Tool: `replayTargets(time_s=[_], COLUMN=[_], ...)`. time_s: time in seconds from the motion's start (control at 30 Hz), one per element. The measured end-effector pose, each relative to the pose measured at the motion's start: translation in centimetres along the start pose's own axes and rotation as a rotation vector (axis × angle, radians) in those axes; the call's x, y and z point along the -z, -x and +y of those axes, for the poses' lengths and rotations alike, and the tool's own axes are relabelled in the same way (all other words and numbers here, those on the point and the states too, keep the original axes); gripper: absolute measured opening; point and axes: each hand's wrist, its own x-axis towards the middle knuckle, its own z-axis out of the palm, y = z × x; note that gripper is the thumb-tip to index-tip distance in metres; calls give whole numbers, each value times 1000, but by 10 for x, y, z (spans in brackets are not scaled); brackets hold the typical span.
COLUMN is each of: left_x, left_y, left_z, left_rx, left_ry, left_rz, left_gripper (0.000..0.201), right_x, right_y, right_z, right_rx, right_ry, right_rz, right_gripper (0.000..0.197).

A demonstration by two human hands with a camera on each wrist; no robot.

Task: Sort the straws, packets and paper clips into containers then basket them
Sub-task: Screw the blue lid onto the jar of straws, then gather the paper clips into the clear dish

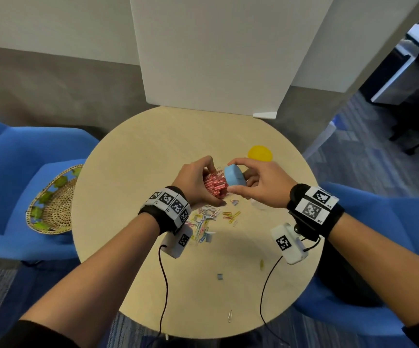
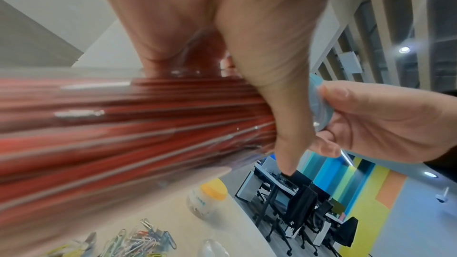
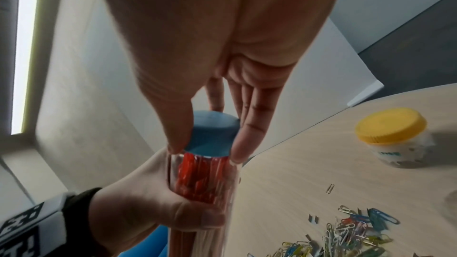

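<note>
Blue armchairs point(image 1: 15, 172) beside round table point(image 1: 153, 136)

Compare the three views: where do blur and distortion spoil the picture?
Left wrist: the red straws smear into streaks, too close to focus. Right wrist: the blue lid is fairly sharp, the paper clips soft. Head: wide-angle bending curves the round table and walls.

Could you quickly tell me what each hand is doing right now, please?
Left hand: closed around the clear container of red straws.
Right hand: pinching the blue lid at the container's mouth.
</note>
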Motion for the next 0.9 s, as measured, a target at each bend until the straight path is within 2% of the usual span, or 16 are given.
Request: replayTargets(time_s=[0.1, 0.17, 0.27, 0.4, 0.5, 0.57, 0.67, 0.73, 0.8, 0.9], left_x=[-6, -9, -11, -9, -9, -12, -21, -27, -32, -34], left_y=[-10, -19, -42, -77, -99, -110, -122, -126, -128, -131], left_z=[1, 3, 2, -22, -44, -57, -75, -84, -93, -100], left_rx=[7, -1, 6, 130, 225, 277, 372, 437, 457, 465], left_ry=[-17, -14, 17, 90, 178, 204, 279, 296, 274, 256], left_rz=[36, 83, 126, 258, 365, 415, 480, 508, 537, 566], left_gripper=[72, 73, 76, 80, 75, 72, 70, 68, 68, 68], right_x=[5, 9, 17, 24, 18, 12, -1, -7, -8, -8], right_y=[-9, -15, -25, -32, -28, -27, -36, -48, -61, -73], right_z=[8, 10, 18, 59, 107, 135, 165, 181, 197, 216], right_rx=[-74, -154, -218, -382, -535, -574, -528, -517, -571, -704], right_ry=[-52, -192, -342, -136, 6, 126, 284, 356, 400, 410], right_rz=[13, -7, 1, -74, -152, -169, -164, -107, -56, -127], right_gripper=[69, 75, 68, 54, 44, 43, 53, 63, 71, 98])
